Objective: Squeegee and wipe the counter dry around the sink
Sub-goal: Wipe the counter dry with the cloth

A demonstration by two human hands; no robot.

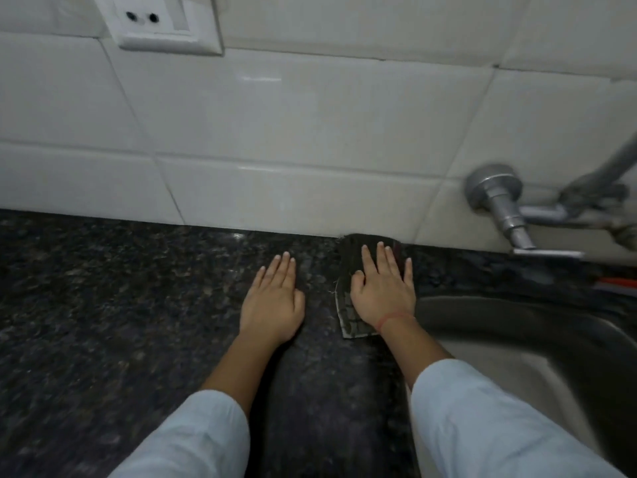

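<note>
- The cloth [348,305] lies flat on the dark speckled tabletop [138,305], its far edge against the foot of the tiled wall [275,132] and its right side just beside the sink [517,339] rim.
- My right hand [382,291] presses down on the cloth with the palm flat and the grip spread, fingers pointing at the wall; I judge this gives broad contact for wiping, not a pinch.
- My left hand [272,298] rests flat on bare tabletop just left of the cloth, fingers together, holding nothing; it looks like a brace.
- A smoother dark band runs from the cloth toward me between my sleeves, possibly a wiped track, though I cannot be sure.
- No squeegee is in view.
- The tap [510,208] is blurred, the sink runs off the right edge, and a red-orange object [617,282] there is too cut off to name.
- The socket plate [162,22] is cut off at the top.
</note>
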